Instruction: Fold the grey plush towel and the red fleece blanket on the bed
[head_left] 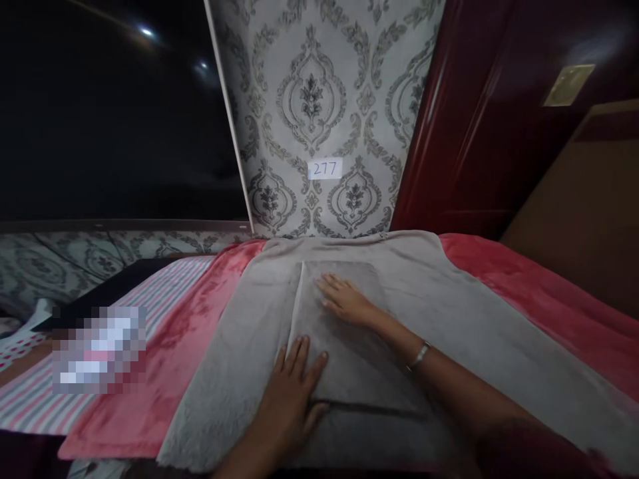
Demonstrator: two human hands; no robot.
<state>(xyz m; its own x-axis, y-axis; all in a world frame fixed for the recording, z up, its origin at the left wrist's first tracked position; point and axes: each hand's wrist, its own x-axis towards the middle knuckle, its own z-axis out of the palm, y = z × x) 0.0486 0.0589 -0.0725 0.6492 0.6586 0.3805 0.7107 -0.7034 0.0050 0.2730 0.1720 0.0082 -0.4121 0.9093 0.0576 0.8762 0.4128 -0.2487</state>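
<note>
Pressing hands (319,346) flat on towel (349,346)

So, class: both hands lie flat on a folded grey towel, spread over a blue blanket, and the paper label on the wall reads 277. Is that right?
Not quite. The head view shows the blanket under the folded grey towel is pink-red, not blue. The rest holds: left hand and right hand lie flat on the towel, and the paper label reads 277.
</note>
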